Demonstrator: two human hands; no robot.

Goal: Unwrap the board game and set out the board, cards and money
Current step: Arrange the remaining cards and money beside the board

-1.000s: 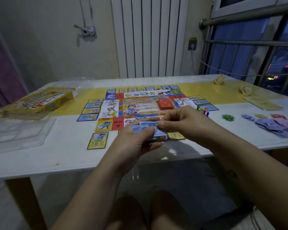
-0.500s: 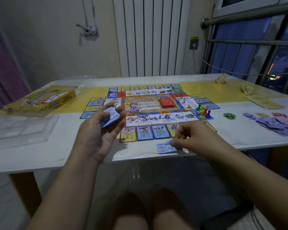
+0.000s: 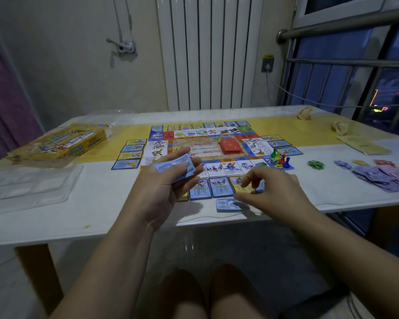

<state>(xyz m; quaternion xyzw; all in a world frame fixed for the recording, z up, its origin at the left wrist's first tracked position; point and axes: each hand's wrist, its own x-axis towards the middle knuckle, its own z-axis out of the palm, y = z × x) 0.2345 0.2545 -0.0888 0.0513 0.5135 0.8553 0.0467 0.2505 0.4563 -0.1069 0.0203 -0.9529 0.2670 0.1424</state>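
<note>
Board (image 3: 207,150) lies flat in the middle of the table (image 3: 78,203), with cards (image 3: 221,186) all around it. Left hand (image 3: 164,187) holds a bunch of blue bills (image 3: 173,168). Right hand (image 3: 270,192) is loose, with its thumb touching one bill (image 3: 226,204) near the table edge. More money (image 3: 378,178) lies far right.

Straight beyond my left hand (image 3: 168,187) and right hand (image 3: 272,192), there's a tall white ribbed radiator (image 3: 207,54) on the wall. Far past my right hand: crumpled tan paper wads (image 3: 304,112), a grey wall socket (image 3: 267,63), steel window rails (image 3: 346,21). Well left of my left hand, a purple curtain (image 3: 5,100).
</note>
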